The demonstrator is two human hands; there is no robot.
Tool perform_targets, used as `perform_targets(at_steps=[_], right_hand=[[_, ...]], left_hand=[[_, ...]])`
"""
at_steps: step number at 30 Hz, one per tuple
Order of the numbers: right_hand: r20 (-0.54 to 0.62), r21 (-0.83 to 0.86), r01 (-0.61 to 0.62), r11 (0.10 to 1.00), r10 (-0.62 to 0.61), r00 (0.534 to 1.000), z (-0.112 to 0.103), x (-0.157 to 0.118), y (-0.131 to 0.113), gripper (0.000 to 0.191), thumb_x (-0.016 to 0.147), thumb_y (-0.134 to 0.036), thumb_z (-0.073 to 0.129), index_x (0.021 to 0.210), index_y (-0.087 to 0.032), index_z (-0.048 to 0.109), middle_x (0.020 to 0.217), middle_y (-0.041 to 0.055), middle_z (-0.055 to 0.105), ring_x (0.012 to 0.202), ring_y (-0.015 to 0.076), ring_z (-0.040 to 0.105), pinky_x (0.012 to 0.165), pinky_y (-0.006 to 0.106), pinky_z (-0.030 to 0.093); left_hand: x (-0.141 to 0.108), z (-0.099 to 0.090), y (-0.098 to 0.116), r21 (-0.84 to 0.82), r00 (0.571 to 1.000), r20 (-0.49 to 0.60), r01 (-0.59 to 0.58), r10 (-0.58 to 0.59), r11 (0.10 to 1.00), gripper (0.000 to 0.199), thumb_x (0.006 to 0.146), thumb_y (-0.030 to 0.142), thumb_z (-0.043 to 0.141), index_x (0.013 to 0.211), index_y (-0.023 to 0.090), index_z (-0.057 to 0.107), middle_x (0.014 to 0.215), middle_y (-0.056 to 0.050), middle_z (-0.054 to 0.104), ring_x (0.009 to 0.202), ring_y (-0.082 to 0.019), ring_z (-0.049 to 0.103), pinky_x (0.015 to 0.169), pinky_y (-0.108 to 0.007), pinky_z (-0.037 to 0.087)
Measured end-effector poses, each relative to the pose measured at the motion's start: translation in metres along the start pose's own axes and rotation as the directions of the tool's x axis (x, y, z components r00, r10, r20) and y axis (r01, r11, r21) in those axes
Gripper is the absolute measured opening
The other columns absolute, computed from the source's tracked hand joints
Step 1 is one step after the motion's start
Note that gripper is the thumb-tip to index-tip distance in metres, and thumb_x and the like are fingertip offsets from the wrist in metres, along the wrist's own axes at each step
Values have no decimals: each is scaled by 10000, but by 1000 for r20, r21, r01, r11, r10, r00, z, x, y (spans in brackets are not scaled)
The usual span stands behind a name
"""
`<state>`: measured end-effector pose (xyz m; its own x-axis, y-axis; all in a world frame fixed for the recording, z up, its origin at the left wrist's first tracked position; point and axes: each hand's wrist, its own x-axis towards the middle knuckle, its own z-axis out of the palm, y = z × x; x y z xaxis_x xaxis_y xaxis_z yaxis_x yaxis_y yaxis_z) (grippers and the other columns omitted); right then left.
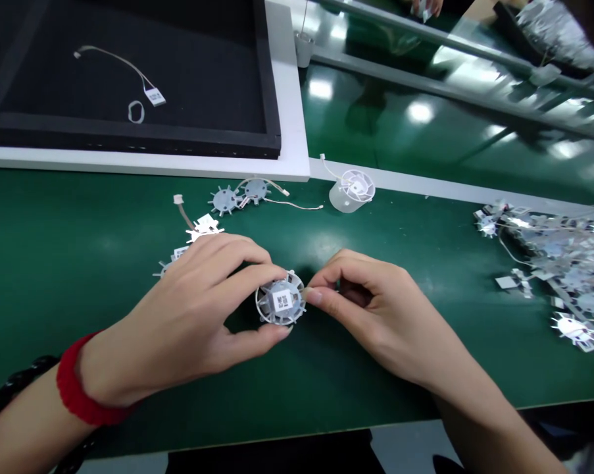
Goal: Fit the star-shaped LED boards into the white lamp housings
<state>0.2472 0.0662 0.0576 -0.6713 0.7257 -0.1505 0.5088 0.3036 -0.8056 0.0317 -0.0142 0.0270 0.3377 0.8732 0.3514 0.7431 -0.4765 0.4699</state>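
The left hand (188, 303) is curled around a spoked white plastic disc (281, 311), fingers over its far edge and thumb under its near edge, holding it just above the green bench mat (79, 316). A QR-code label (283, 301) sits on the disc's grey centre. The right hand (375, 309) is half closed, its fingertips (312, 296) pinching the disc's right rim. A red wristband (79, 382) and a black beaded bracelet (18, 382) circle the left wrist.

Farther away on the mat lie two spiked discs (240, 196) with thin wires and a white cylindrical housing (350, 191). A heap of labelled parts (558, 263) lies well to the right. Beyond the mat, a white-framed black tray (129, 138) holds a labelled cable (119, 69) and a small loop (135, 112). Another person's hand (426, 6) shows at the far edge
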Motion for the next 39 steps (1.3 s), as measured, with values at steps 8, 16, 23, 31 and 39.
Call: perform_targets(at_steps=[8,16,23,31,39], right_hand=[[4,-27,7,1000,-7,1000,1,1,2,145,940,-247,669,800,-213,686,778,-29,644,601,91,472,541,243,350],[-12,-73,15,997,-16,1000,1,1,4,118,939,-211,663,824,-227,682,812,-47,653,648,91,514,568,241,366],[38,-120,104,987,-100,994,-4,-3,9,109,972,-163,599,945,-221,688,976,-29,704,848,111,629,707,236,442],[74,-327,276,904,-267,961,-4,-6,13,145,977,-142,571,963,-194,706,835,-20,729,691,125,644,620,255,415],[181,-683,493,539,-529,829,-5,-5,13,398,924,14,387,862,-152,744,634,-10,568,537,152,488,470,323,252]], left_hand=[[3,1,2,-44,988,-23,154,-155,987,307,837,391,715,1091,234,644,1066,-59,662,1038,-271,615,897,-382,496],[7,7,4,-72,978,3,208,-208,975,346,838,434,716,1125,250,662,1063,-62,679,1054,-288,631,933,-411,533],[0,3,-1,-16,997,49,63,-62,998,290,942,366,630,1191,224,582,1138,-46,654,1097,-242,605,952,-377,464],[-1,4,-1,-45,994,69,89,-86,995,299,942,383,633,1192,228,574,1151,-10,648,1124,-205,588,975,-348,420],[-1,5,-1,-59,986,106,138,-132,989,315,952,423,599,1215,256,550,1175,-11,663,1106,-238,620,961,-392,470]])
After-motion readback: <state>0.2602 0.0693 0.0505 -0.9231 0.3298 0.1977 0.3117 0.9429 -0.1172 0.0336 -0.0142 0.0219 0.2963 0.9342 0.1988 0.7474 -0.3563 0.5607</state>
